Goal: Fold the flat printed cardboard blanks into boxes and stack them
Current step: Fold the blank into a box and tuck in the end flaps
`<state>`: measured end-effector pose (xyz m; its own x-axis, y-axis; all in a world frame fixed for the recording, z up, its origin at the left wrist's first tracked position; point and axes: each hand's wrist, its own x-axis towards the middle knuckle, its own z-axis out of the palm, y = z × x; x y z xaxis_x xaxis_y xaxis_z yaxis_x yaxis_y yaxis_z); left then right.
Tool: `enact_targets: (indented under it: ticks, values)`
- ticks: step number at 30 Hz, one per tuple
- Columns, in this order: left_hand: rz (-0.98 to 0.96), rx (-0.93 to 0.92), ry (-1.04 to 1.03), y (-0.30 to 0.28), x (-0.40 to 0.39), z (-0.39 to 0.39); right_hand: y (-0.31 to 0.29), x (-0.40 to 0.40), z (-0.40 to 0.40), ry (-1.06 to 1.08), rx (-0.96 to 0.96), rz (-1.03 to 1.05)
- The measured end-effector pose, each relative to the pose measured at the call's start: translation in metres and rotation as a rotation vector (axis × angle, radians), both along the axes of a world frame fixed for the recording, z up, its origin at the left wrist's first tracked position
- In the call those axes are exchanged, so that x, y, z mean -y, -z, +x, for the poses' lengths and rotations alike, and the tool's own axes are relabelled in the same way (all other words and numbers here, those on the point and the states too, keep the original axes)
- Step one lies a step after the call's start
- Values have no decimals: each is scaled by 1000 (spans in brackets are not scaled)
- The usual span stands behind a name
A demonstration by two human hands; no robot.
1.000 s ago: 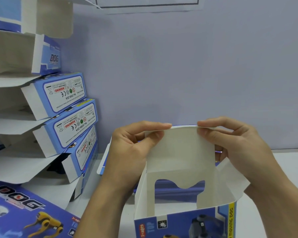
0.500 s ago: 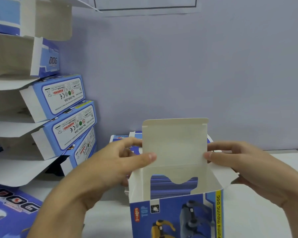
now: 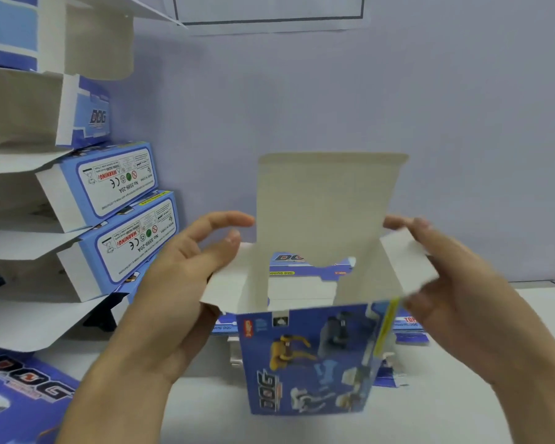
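Here, in the head view, a blue printed box (image 3: 305, 357) stands upright on the white table (image 3: 205, 411) near the middle, its top open and its tall lid flap (image 3: 327, 203) rising straight up at the back, plain grey-white on the inner face; the left hand (image 3: 173, 283) is at the box's left side, thumb and fingers curled round the small left side flap (image 3: 228, 277), which splays outward; the right hand (image 3: 455, 283) is at the right side, fingers fairly straight behind the right side flap (image 3: 407, 261) with the thumb near its upper edge, though motion blur there makes it hard to tell whether the flap is pinched or only touched; both flaps tilt away from the opening. Behind the box, flat printed blanks (image 3: 407, 328) lie on the table against the pale wall (image 3: 398, 107); to the left, a stack of folded boxes (image 3: 122, 225) lies on its sides, label ends facing the camera and white flaps sticking out to the left; at the lower left corner another flat blank (image 3: 20, 389) lies face up; a sheet of paper (image 3: 269, 14) with a dark line border is on the wall at the top.
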<state>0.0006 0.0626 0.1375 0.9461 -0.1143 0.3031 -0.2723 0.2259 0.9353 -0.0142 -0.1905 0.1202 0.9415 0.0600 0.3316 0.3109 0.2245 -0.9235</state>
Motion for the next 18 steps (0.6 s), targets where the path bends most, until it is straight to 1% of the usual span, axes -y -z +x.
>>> enact_targets:
  ticks: [1, 2, 3, 5, 6, 7, 8, 9, 12, 13, 15, 16, 18]
  values:
    - [-37, 29, -9, 0, 0, -1, 0, -3, 2, -48, 56, 22]
    - [-77, 53, -16, -1, -1, -1, 1, -6, 5, -63, 93, 3]
    - [-110, 74, -16, -1, -2, -2, 4, -9, 9, -26, 97, -38]
    - [-165, 92, -8, 0, -2, -3, 9, -15, 15, 66, 90, -199]
    - [-192, 91, -12, 0, -2, -4, 13, -18, 18, 31, 116, -291]
    - [-225, 89, -16, 1, -1, -3, 18, -21, 18, -43, 143, -329]
    - [-253, 79, -28, 2, 0, -1, 23, -24, 18, -91, 146, -317]
    - [-269, 73, -47, 5, 2, 2, 25, -26, 18, -88, 144, -282]
    - [-303, 71, -116, 12, 9, 10, 26, -28, 21, 53, 140, -162]
    - [-281, 87, -125, 15, 11, 15, 26, -28, 23, 100, 123, -122]
    - [-120, 133, -108, 21, 17, 20, 26, -29, 27, 182, 105, -36]
    - [-22, 141, -57, 24, 22, 22, 26, -31, 28, 201, 92, 10]
    - [148, 98, 53, 27, 32, 26, 24, -39, 28, 167, 22, 111]
